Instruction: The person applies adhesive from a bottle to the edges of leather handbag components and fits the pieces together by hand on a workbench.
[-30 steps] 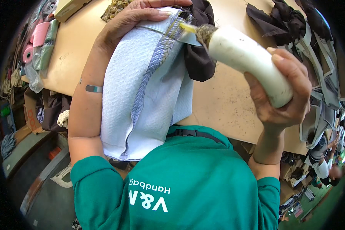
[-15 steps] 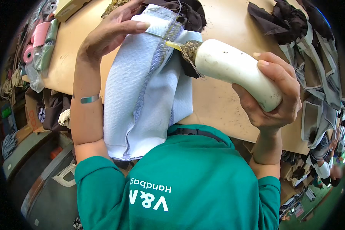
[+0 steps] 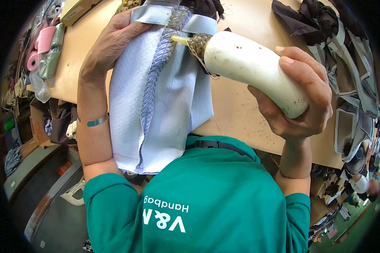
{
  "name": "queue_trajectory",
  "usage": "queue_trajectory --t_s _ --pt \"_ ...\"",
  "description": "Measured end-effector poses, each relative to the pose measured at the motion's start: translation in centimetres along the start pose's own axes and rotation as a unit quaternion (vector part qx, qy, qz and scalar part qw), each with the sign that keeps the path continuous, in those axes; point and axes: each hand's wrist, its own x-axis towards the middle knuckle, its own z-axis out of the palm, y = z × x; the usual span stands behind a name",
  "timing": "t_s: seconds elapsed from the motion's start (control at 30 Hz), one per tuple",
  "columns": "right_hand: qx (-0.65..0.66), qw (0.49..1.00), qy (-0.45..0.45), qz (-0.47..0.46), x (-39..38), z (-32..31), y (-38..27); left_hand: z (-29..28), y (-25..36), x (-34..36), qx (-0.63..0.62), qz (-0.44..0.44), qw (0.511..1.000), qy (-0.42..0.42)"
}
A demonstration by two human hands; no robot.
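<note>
My left hand (image 3: 109,48) is closed on the upper edge of a light blue fabric piece (image 3: 133,80), by a pale ribbed band (image 3: 150,14). A thick bluish stitched seam (image 3: 153,90) runs down the fabric, which hangs toward my lap. In my right hand (image 3: 306,90) is a curved white bottle (image 3: 251,63), fingers wrapped round its rounded base. Its neck (image 3: 198,45) is caked with brown residue. The thin yellow nozzle (image 3: 179,40) points left and lies at the seam near the band; whether it touches cannot be made out.
Dark cloth (image 3: 306,25) and grey-edged pieces (image 3: 354,84) lie along the right of the tan table (image 3: 245,114). Pink thread spools (image 3: 45,38) in plastic and a cardboard box (image 3: 78,9) sit at the far left. Dark cloth also lies behind the fabric.
My left hand and the fabric's upper end have shifted left and slightly away from me. The bottle has moved a little left, its nozzle staying by the seam.
</note>
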Motion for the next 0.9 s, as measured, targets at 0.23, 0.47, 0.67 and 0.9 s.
queue_trajectory --t_s 0.23,0.47,0.67,0.9 --pt "0.013 0.997 -0.072 -0.015 -0.1 -0.1 -1.6 -1.0 -0.8 0.0 0.034 -0.034 0.999 0.016" --pt "-0.028 0.996 -0.077 -0.030 0.2 -0.1 -1.2 0.2 -0.7 0.1 -0.001 -0.062 0.994 0.092" --pt "0.012 0.997 -0.073 -0.002 0.3 0.6 -0.9 0.9 -0.2 0.3 -0.044 -0.082 0.992 0.087" --pt "0.024 0.998 -0.057 0.010 -0.1 0.6 -0.7 0.2 -1.3 0.1 -0.122 -0.123 0.975 0.138"
